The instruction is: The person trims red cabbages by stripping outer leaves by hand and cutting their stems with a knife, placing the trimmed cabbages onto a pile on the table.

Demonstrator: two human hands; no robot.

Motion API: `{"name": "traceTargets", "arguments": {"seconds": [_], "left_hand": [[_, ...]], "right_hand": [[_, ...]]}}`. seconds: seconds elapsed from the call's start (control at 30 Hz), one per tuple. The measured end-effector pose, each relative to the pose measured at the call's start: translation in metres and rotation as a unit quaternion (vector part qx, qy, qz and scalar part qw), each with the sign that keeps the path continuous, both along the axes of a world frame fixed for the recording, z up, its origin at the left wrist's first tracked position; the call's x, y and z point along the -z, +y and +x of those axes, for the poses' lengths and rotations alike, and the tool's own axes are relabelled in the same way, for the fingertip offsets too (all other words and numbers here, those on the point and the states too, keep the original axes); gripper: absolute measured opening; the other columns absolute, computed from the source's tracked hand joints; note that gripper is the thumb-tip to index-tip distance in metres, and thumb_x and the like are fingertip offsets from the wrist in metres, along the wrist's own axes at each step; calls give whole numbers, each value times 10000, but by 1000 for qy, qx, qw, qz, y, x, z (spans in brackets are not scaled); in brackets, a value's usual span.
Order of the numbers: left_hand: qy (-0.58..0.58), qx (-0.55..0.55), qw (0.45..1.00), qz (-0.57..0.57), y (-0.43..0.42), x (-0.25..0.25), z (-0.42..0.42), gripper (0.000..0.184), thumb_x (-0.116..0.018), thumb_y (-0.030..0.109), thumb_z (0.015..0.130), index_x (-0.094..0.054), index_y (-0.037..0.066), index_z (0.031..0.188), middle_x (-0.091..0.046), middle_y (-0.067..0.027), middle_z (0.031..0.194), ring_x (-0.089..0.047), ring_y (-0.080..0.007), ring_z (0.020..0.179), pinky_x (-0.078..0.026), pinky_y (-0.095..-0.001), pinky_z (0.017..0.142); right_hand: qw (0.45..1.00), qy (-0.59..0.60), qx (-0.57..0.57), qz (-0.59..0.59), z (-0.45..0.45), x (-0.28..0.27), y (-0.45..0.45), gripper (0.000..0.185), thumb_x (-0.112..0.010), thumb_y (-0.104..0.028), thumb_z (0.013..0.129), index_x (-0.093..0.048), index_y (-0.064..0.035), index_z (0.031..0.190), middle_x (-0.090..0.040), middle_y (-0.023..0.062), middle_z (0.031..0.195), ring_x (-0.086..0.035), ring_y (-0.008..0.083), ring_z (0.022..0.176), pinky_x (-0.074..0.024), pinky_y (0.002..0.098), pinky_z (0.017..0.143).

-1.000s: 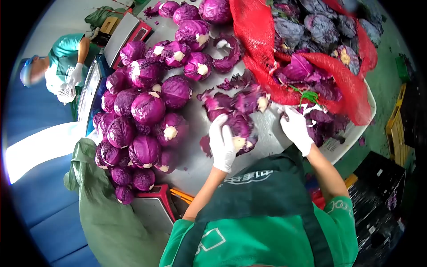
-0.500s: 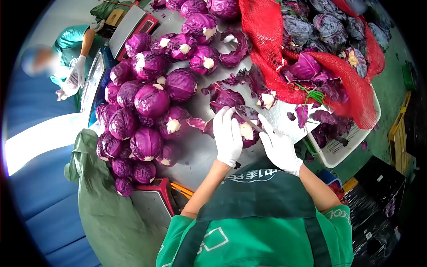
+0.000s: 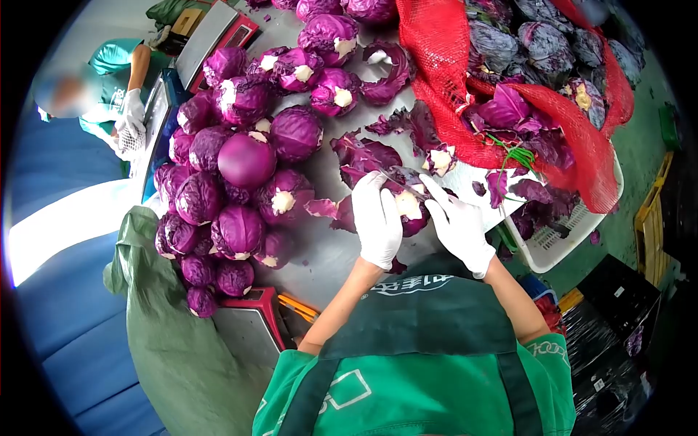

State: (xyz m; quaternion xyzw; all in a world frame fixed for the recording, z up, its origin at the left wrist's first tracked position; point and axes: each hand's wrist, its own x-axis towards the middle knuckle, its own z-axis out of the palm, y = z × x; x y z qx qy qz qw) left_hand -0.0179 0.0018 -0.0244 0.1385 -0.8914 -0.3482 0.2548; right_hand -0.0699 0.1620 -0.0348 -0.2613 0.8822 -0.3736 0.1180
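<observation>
My left hand (image 3: 376,221), in a white glove, grips the side of a red cabbage (image 3: 416,224) on the metal table. The pale cut stem of that cabbage faces up. Closed around a knife (image 3: 407,187), my right hand (image 3: 459,231) is also gloved in white; its palm hides the handle. The thin blade lies across the cabbage near the stem, between my two hands. Loose dark outer leaves (image 3: 363,156) lie just beyond my left hand, and a torn leaf (image 3: 331,211) is beside it on the left.
Many trimmed red cabbages (image 3: 247,160) are heaped on the table's left. Untrimmed ones (image 3: 545,47) lie by a red mesh sack (image 3: 436,80). A white crate (image 3: 542,258) with leaf scraps stands right. Scales (image 3: 265,312) are nearby; a co-worker (image 3: 120,87) stands far left.
Both my hands and the cabbage shift slightly; the knife stays at its stem. The leaves beyond my left hand spread out more. The co-worker's gloved hands move closer to the table.
</observation>
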Motion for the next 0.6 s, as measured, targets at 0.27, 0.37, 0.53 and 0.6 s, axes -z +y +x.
{"name": "traceTargets", "arguments": {"seconds": [0.27, 0.37, 0.53, 0.6], "left_hand": [[1, 40, 999, 0, -2, 2, 17, 284, -435, -13, 930, -559, -28, 1186, -551, -185, 1225, -527, -334, 1163, -371, -412, 1071], [3, 47, 998, 51, -7, 2, 15, 293, -489, 17, 916, -577, -16, 1194, -573, -189, 1213, -533, -354, 1164, -395, -431, 1042], [-27, 111, 993, 6, -17, -2, 9, 312, -512, 17, 891, -577, -9, 1195, -574, -173, 1248, -519, -361, 1190, -383, -447, 1051], [-30, 166, 986, -8, -22, -2, 14, 316, -519, 9, 876, -579, -10, 1186, -572, -174, 1250, -514, -358, 1201, -377, -442, 1058]], "right_hand": [[996, -35, 56, -64, -61, 39, 24, 287, -488, -156, 983, -630, -61, 1213, -691, 163, 1061, -698, 275, 815, -551, 379, 676], [996, -69, -23, -59, -49, -39, -1, 444, -581, -373, 929, -614, -55, 1235, -608, 211, 1256, -658, 341, 1033, -544, 395, 837], [998, 29, -50, -27, -42, -25, -18, 500, -648, -447, 858, -627, -71, 1187, -625, 204, 1118, -645, 317, 1005, -538, 411, 826], [994, 48, -78, 52, -54, -30, -17, 301, -596, -355, 903, -648, -80, 1015, -632, 148, 937, -661, 291, 843, -541, 403, 705]]}}
